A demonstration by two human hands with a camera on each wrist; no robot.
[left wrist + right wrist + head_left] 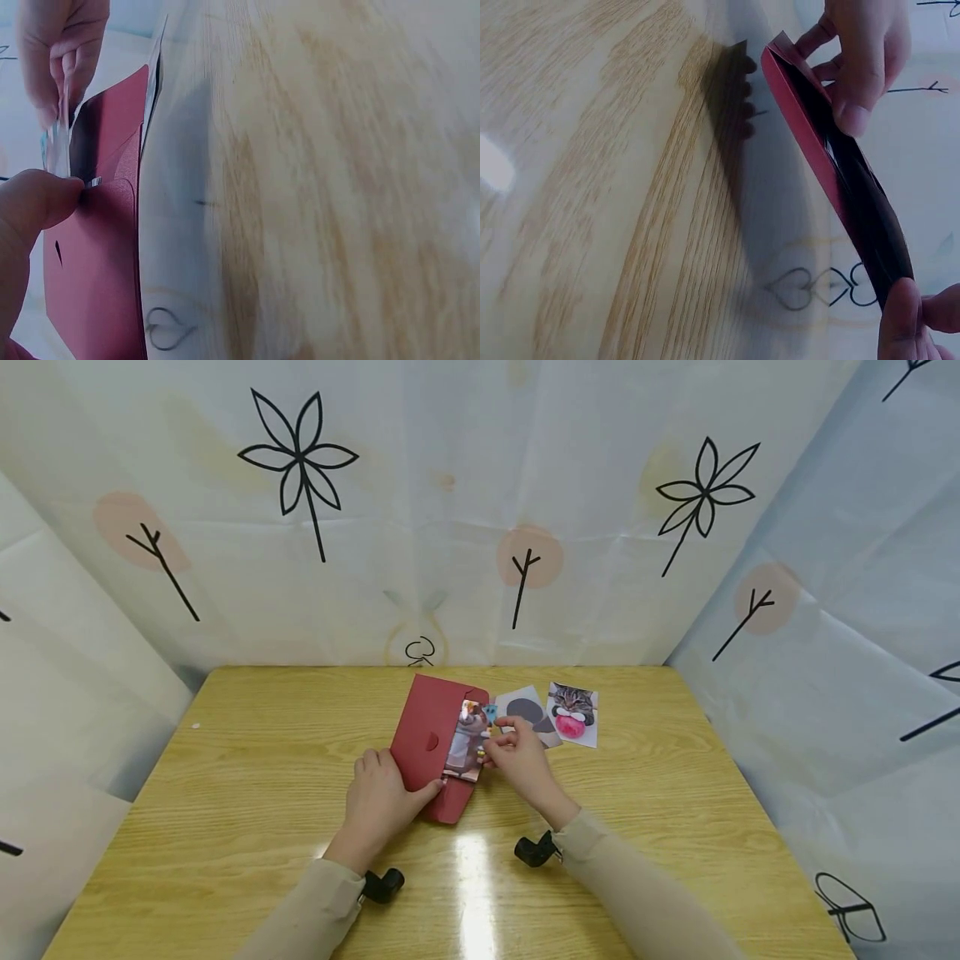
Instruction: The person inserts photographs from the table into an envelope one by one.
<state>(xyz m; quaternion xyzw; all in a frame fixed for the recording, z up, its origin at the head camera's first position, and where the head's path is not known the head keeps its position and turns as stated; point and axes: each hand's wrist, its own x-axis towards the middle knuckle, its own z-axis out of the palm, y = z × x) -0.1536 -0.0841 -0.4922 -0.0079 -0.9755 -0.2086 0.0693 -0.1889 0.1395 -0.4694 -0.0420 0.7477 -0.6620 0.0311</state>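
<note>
A red paper envelope (422, 714) is tilted up off the table, its flap side open. My left hand (381, 795) grips its lower left edge, thumb on the front and fingers behind. A glossy picture card (467, 742) with a cartoon animal sits partly inside the envelope's opening. With thumb and fingers, my right hand (525, 768) pinches that card's right edge. In the left wrist view the left thumb (45, 199) presses near the envelope's mouth, below the card. The right wrist view looks into the dark opening of the envelope (802, 124).
Behind the right hand lie two cards on the wooden table (285, 735): one with a grey oval (525, 706) and one with a cat and a pink ball shape (573, 714). A patterned white cloth (450, 527) hangs along the table's back and sides.
</note>
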